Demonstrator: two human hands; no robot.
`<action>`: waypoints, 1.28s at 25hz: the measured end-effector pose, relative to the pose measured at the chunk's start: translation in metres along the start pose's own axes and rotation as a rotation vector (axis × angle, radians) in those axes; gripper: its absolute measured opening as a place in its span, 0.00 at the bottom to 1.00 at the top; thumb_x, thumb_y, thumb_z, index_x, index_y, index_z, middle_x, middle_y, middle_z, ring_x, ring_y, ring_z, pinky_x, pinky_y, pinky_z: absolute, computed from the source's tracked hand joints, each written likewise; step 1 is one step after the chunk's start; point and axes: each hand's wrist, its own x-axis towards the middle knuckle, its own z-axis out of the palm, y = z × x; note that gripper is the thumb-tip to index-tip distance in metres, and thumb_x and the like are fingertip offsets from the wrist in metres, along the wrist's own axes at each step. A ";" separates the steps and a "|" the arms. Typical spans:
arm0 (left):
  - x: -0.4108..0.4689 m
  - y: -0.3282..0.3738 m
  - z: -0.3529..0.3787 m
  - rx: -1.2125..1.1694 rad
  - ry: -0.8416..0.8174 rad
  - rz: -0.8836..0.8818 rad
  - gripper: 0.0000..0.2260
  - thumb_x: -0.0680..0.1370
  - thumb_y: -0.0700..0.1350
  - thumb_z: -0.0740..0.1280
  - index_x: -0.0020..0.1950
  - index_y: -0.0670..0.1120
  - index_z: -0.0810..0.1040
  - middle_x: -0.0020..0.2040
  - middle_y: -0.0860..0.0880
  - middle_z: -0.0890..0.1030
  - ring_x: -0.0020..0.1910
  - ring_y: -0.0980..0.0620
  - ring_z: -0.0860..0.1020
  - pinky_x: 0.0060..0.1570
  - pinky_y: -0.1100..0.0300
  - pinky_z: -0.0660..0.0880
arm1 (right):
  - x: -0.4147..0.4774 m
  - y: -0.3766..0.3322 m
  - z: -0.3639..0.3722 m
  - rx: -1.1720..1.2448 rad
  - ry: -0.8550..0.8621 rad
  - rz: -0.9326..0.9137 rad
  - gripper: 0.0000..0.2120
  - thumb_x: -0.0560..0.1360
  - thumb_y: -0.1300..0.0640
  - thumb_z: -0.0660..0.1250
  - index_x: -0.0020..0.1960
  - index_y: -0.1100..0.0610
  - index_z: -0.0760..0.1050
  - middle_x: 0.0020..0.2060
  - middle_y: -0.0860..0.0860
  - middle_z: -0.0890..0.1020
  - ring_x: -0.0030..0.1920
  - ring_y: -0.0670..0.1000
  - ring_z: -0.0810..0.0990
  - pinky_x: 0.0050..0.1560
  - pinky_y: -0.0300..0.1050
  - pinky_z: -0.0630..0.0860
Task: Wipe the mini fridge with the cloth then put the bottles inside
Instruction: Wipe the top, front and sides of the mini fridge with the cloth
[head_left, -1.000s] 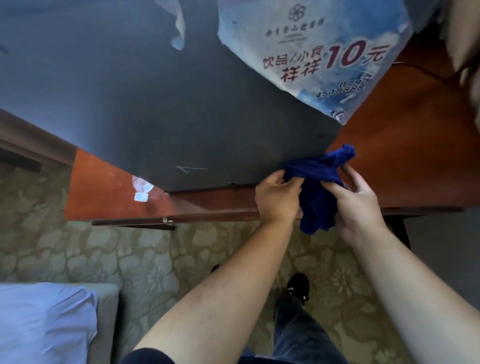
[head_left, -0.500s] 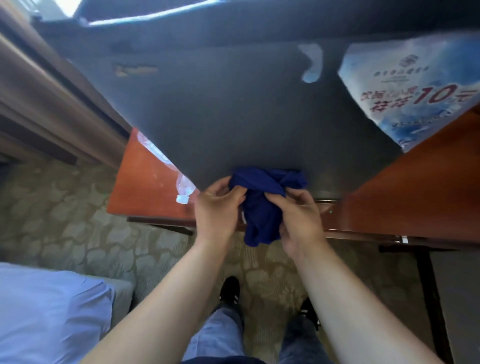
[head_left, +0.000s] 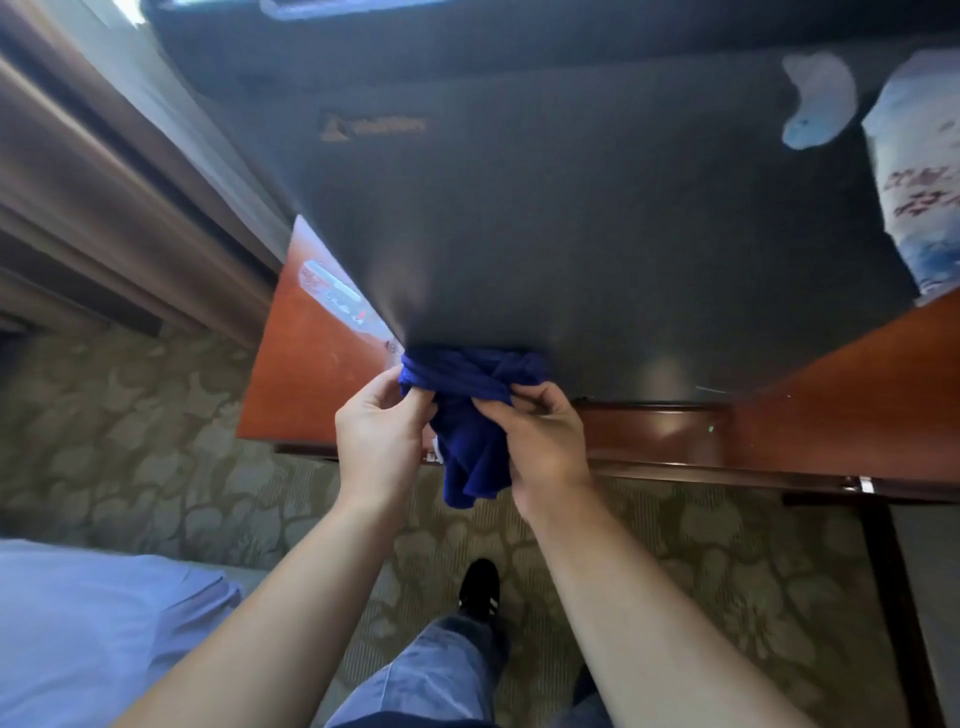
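Note:
The dark grey mini fridge (head_left: 545, 218) stands on a red-brown wooden desk (head_left: 306, 384), its door shut and facing me. A bunched dark blue cloth (head_left: 470, 410) hangs at the door's lower left corner. My left hand (head_left: 382, 436) pinches the cloth's left side and my right hand (head_left: 540, 441) pinches its right side; both are below the fridge's bottom edge, over the desk front. A clear plastic bottle (head_left: 337, 299) lies on the desk just left of the fridge, partly hidden by it.
A blue and white price sticker (head_left: 914, 197) covers the door's right side. Brown curtains (head_left: 104, 197) hang at the left. A bed with a light blue sheet (head_left: 88, 634) is at the lower left. Patterned carpet and my legs are below.
The cloth and both hands have shifted left along the fridge's bottom edge, from its right corner to its left corner. The view has swung left too, so the bottle shows more.

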 end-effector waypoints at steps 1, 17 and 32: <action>-0.001 -0.009 0.011 -0.012 -0.007 -0.047 0.04 0.78 0.39 0.72 0.47 0.46 0.87 0.43 0.48 0.87 0.44 0.52 0.81 0.47 0.54 0.81 | 0.006 0.001 -0.011 -0.008 0.041 0.007 0.13 0.69 0.72 0.76 0.43 0.58 0.77 0.41 0.56 0.85 0.42 0.55 0.84 0.39 0.43 0.82; -0.075 -0.062 0.269 -0.146 -0.306 -0.348 0.10 0.80 0.38 0.70 0.47 0.53 0.85 0.45 0.51 0.88 0.47 0.56 0.86 0.47 0.65 0.82 | 0.059 -0.117 -0.244 -0.131 0.326 -0.042 0.17 0.74 0.65 0.74 0.60 0.50 0.81 0.55 0.52 0.86 0.55 0.56 0.86 0.58 0.58 0.82; -0.007 -0.094 0.117 -0.278 -0.139 -0.446 0.11 0.82 0.35 0.67 0.57 0.48 0.83 0.50 0.51 0.88 0.53 0.54 0.86 0.51 0.65 0.82 | 0.068 -0.011 -0.122 -0.173 0.265 0.086 0.09 0.71 0.70 0.75 0.47 0.58 0.82 0.48 0.57 0.87 0.51 0.60 0.86 0.51 0.54 0.84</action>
